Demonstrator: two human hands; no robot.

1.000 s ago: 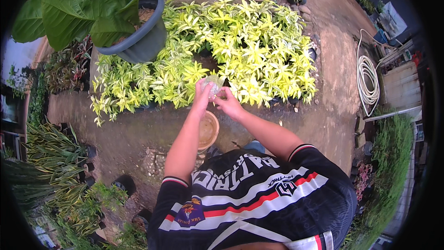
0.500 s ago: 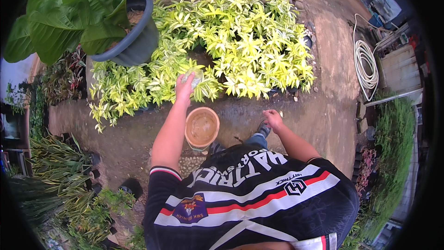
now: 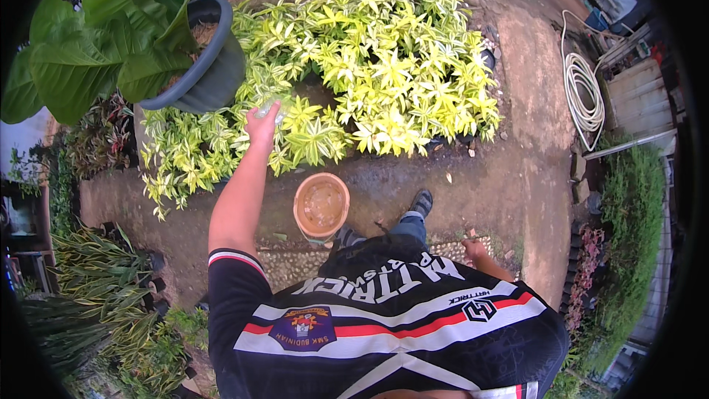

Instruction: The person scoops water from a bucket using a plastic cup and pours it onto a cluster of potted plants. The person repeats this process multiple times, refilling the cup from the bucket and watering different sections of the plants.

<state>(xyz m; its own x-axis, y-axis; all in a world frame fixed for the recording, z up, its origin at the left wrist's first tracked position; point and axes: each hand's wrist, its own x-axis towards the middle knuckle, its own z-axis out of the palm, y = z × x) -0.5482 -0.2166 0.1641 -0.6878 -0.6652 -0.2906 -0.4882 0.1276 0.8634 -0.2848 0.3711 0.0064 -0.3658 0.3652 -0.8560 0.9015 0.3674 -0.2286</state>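
Observation:
My left hand (image 3: 260, 127) reaches out over the yellow-green leafy plants (image 3: 391, 74), its fingers closed around a small clear plastic cup (image 3: 272, 109). Whether the cup holds water does not show. Below that arm, near my feet, stands an orange-brown bucket (image 3: 298, 210) with murky water (image 3: 322, 203) in it. My right hand (image 3: 474, 249) hangs low by my side, away from the plants. It is small and partly cut off by my shirt, so how its fingers are set is unclear.
A large grey pot (image 3: 218, 77) with a broad-leaved plant (image 3: 96, 52) rises left of the plant bed. A coiled pale hose (image 3: 583, 100) hangs at the right. Striped upright plants (image 3: 96, 273) line the lower left. My shoe (image 3: 422, 203) stands right of the bucket.
My left hand has moved left across the plants with the cup. My right hand has dropped back toward my body. The view has shifted slightly.

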